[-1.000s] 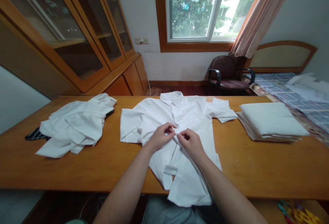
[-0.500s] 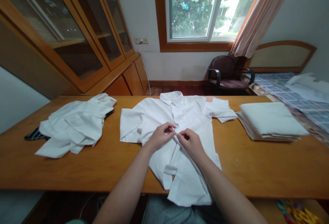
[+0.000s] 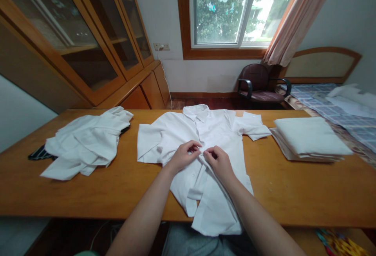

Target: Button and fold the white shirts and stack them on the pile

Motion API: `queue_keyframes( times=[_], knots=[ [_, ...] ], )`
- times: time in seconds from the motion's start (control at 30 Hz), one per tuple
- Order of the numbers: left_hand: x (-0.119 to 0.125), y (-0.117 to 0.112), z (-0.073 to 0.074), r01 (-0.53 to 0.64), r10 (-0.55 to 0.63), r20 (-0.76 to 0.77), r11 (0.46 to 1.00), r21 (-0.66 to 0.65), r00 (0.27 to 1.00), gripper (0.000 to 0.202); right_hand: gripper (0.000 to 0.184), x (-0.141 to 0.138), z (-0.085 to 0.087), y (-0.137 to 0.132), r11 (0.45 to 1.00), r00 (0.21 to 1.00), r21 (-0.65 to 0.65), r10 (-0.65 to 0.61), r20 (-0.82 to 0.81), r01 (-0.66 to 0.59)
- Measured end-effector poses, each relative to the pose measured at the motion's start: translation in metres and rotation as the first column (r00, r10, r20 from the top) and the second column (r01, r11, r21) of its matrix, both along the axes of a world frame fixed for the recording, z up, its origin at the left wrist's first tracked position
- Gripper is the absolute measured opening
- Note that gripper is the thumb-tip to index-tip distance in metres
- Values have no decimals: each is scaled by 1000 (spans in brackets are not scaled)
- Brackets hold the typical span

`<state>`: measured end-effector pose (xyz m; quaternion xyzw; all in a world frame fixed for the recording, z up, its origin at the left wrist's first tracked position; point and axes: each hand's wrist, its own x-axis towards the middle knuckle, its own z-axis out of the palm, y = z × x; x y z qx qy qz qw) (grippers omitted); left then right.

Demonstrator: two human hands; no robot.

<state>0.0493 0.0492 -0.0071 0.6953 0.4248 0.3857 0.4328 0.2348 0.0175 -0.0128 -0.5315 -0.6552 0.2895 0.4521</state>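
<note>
The left hand (image 3: 186, 155) is curled narrow at the front opening of the white shirt (image 3: 230, 140), its thumb and index fingertip close together; from my remote view I can't tell whether cloth is caught between them. The right hand (image 3: 217, 159) I read more surely — thumb and fingers pinched on the shirt's front edge, just beside the left fingertips.

The shirt lies face up in the middle of the wooden table (image 3: 96, 197), collar at the far edge and short sleeves out to both sides. Below my hands the two front panels part, and one hangs past the near edge over the gray-clad lap (image 3: 190, 244).

Off to my left I have a crumpled white heap (image 3: 88, 142), with dark striped fabric (image 3: 41, 153) poking out from under it. To my right sits a stack of folded white cloth (image 3: 311, 136), near one sleeve. Beyond the table I see a maroon armchair (image 3: 255, 77) below the window (image 3: 223, 17) and a bed with a plaid cover (image 3: 337, 103).
</note>
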Motion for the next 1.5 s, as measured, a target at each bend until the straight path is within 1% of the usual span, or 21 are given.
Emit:
queue_keyframes(
  times=[0.2, 0.4, 0.57, 0.93, 1.17, 1.5],
  knots=[
    [0, 0, 0, -12, 12, 13, 1000, 9, 1000, 23, 14, 0, -2, 0, 999, 998, 3, 54, -24, -54],
    [0, 0, -1, -16, 15, 30, 1000, 8, 999, 23, 14, -1, -8, 2, 996, 997, 34, 79, 3, -79],
    [0, 1, -2, -13, 13, 40, 1000, 1, 999, 23, 11, -1, -5, 2, 995, 997, 54, 80, 24, -81],
    [-1, 0, -2, -7, 7, 37, 1000, -7, 999, 22, 13, -1, 1, -1, 996, 996, 33, 86, 34, -87],
    [-1, -1, -1, -2, 2, 25, 1000, -1, 1000, 22, 18, -1, 1, 0, 994, 993, 21, 104, 46, -105],
    [-1, 0, -1, -3, 3, 30, 1000, 3, 1000, 22, 17, -1, -1, 0, 994, 994, 43, 102, 48, -104]
  ],
)
